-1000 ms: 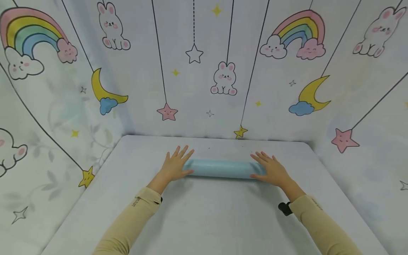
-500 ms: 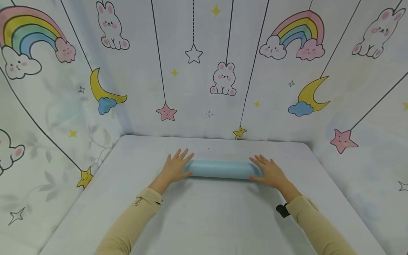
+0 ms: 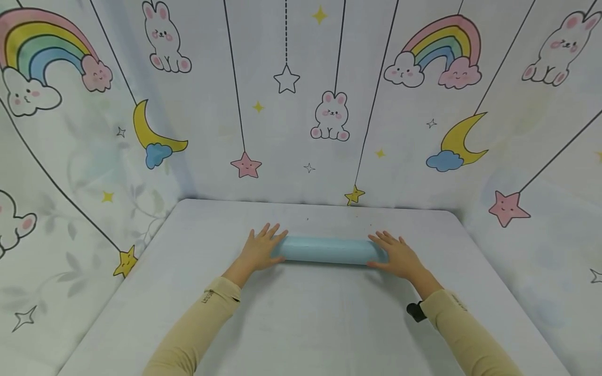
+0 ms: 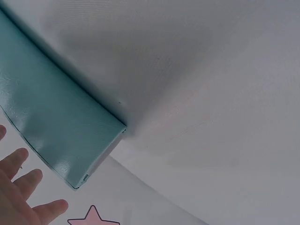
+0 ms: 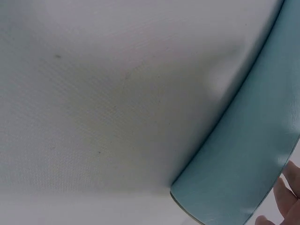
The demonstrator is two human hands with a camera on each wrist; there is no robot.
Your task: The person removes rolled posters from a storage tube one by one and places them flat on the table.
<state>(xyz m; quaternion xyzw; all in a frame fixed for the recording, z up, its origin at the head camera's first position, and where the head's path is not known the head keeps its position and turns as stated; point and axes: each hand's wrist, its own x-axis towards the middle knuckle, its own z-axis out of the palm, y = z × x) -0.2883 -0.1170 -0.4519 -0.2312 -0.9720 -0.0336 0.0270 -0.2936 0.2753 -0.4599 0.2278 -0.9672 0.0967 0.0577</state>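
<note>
A light blue roll [image 3: 329,250], which looks like a rolled-up mat with a smooth leathery surface, lies crosswise on the white table. My left hand [image 3: 257,249] rests at its left end, fingers spread towards the far side and thumb along the near side. At the opposite end my right hand [image 3: 397,256] lies the same way, its fingers straight and apart. In the left wrist view, fingertips [image 4: 29,180] show beside the long edge of the roll [image 4: 61,108]. Part of the right hand [image 5: 288,199] shows beside the roll [image 5: 239,159] in the right wrist view.
The white table [image 3: 320,324] has rounded far corners. A patterned cloth wall [image 3: 282,130] with rabbits, stars and rainbows rises behind it and on both sides. A black wrist strap part [image 3: 416,312] sticks out by the right sleeve [image 3: 465,329].
Both hands have shifted slightly towards me, and the right hand a little to the left. The roll stays in nearly the same place.
</note>
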